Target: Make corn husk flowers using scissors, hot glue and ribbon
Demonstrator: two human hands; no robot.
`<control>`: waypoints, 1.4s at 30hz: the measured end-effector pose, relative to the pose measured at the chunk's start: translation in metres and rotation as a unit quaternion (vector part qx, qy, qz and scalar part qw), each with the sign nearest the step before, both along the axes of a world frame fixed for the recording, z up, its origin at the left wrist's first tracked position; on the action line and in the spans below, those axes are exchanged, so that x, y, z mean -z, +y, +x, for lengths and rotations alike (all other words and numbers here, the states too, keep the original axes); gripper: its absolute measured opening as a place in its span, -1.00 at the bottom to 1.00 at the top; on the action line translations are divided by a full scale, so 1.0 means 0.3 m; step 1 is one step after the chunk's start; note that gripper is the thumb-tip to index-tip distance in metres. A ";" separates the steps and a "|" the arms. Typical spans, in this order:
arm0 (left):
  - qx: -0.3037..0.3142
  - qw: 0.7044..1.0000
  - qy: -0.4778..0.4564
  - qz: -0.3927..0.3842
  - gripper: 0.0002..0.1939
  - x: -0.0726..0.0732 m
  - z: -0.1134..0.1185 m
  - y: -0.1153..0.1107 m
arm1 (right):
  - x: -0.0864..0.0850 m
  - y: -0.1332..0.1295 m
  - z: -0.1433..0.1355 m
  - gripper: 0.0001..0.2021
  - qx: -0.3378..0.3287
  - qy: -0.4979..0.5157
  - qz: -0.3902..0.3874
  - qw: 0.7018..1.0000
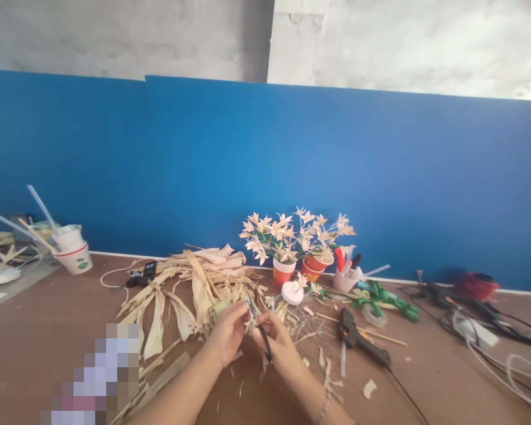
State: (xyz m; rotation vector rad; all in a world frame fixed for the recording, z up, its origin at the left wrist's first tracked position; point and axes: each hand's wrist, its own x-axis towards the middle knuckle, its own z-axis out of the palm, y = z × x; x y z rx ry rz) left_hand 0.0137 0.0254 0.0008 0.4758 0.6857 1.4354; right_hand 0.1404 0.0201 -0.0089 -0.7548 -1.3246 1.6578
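Note:
My right hand is closed on a pair of scissors with dark handles, the blades pointing up and away from me. My left hand is pinched close to the blades, on a small pale piece of corn husk partly hidden by the fingers. Just beyond both hands lies a spread heap of dried corn husks. Pale husk flowers on green stems stand in red paper cups behind the hands. A white round lid or roll lies in front of these cups.
On the right lie a black glue gun, a tape roll, green wrapped stems and tangled cables. A white cup with pens stands behind. At left is a paper cup with sticks. A blue partition edges the table.

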 end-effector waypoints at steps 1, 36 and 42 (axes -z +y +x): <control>0.001 1.000 0.000 -0.001 -0.91 -0.002 0.000 -0.001 | -0.003 -0.001 0.001 -0.56 -0.003 -0.002 -0.001 1.000; 0.008 0.999 0.026 0.018 -0.91 -0.004 -0.010 0.003 | -0.005 -0.010 -0.014 -0.58 0.009 0.010 -0.016 1.000; 0.028 0.999 0.011 0.022 -0.93 -0.007 -0.006 -0.004 | 0.001 -0.011 -0.016 -0.60 0.016 0.025 -0.004 1.000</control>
